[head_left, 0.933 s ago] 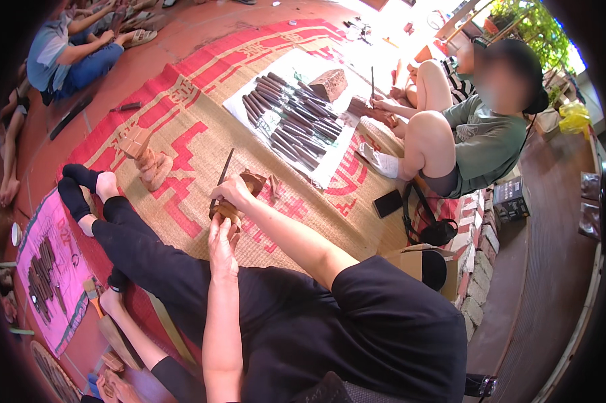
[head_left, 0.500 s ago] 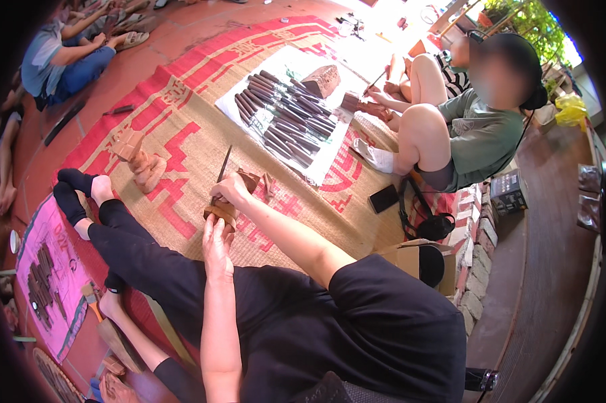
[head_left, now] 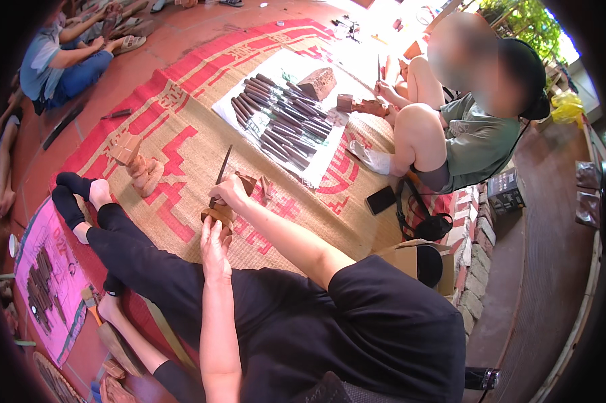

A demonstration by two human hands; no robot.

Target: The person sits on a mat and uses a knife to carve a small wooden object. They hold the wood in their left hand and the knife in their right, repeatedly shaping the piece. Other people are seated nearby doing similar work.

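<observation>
**Hand positions on the carving block**

The left hand (head_left: 215,240) grips a small brown wooden block (head_left: 219,216), fingers closed around it, just above the woven mat (head_left: 189,144). The right hand (head_left: 230,191) is clamped on a slim chisel (head_left: 220,172) — handle angled up and away, tip down at the block. A row of dark chisels (head_left: 283,121) lies well apart on a white cloth (head_left: 316,168).
</observation>
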